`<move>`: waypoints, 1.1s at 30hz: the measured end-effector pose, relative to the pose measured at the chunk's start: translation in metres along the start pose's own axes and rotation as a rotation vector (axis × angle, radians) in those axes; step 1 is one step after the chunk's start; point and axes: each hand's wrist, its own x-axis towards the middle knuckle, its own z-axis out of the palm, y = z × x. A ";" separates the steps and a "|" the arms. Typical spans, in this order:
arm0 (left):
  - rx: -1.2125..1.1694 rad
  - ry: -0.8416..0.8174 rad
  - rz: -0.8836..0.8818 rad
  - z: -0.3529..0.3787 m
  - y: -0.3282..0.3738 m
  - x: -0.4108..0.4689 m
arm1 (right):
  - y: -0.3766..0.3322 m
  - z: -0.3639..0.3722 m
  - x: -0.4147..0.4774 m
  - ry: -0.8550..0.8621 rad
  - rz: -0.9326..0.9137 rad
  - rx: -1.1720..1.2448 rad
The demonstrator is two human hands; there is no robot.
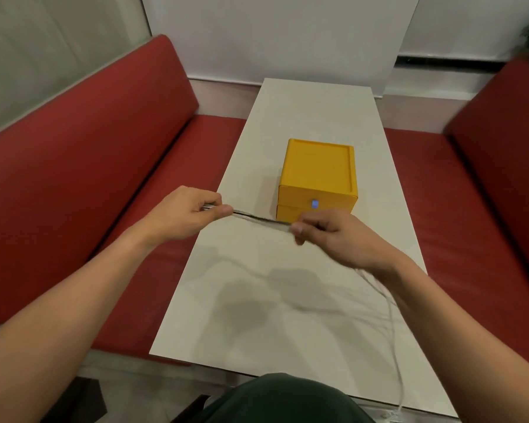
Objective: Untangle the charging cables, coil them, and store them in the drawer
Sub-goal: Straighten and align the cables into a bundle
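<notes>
Between both hands (184,213), taut cables (261,221).

We held the pale charging cables (261,222) as a thin bundle, pulled taut in the air between our left hand (187,213) and right hand (330,236). Each hand pinched it, just in front of the yellow drawer box (318,169). Loose strands trailed from under our right wrist across the table (318,111) and over its near edge. The box stood upright mid-table with its two stacked drawers closed and a small blue knob (314,204) on the upper front.
</notes>
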 end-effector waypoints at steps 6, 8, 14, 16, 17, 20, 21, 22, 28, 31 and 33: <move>-0.044 0.009 0.010 -0.001 0.007 -0.003 | 0.016 -0.001 0.000 0.156 -0.018 -0.107; -0.093 -0.085 0.050 -0.004 0.021 -0.011 | 0.039 -0.006 0.002 0.196 0.034 -0.153; -0.284 -0.207 0.163 -0.004 0.071 -0.038 | 0.047 -0.005 0.017 0.317 0.070 -0.276; -0.316 -0.192 0.134 -0.006 0.068 -0.040 | 0.042 -0.010 0.018 0.332 0.069 -0.294; -0.294 -0.171 0.110 -0.007 0.061 -0.039 | 0.039 -0.014 0.015 0.324 0.059 -0.260; -0.103 -0.054 0.012 -0.005 0.036 -0.031 | 0.023 -0.025 -0.001 0.223 -0.049 -0.077; -0.032 -0.025 -0.019 -0.004 0.029 -0.028 | 0.016 -0.026 -0.006 0.176 -0.079 -0.045; 0.015 -0.004 -0.039 -0.004 0.025 -0.026 | 0.012 -0.026 -0.008 0.143 -0.096 -0.027; -0.215 -0.004 0.040 -0.014 0.043 -0.025 | 0.019 -0.033 -0.009 0.200 -0.028 -0.054; -0.248 -0.038 0.105 -0.018 0.056 -0.026 | 0.017 -0.041 -0.011 0.155 0.044 -0.059; -0.230 -0.046 0.136 -0.021 0.066 -0.025 | 0.012 -0.042 -0.011 0.040 0.045 -0.044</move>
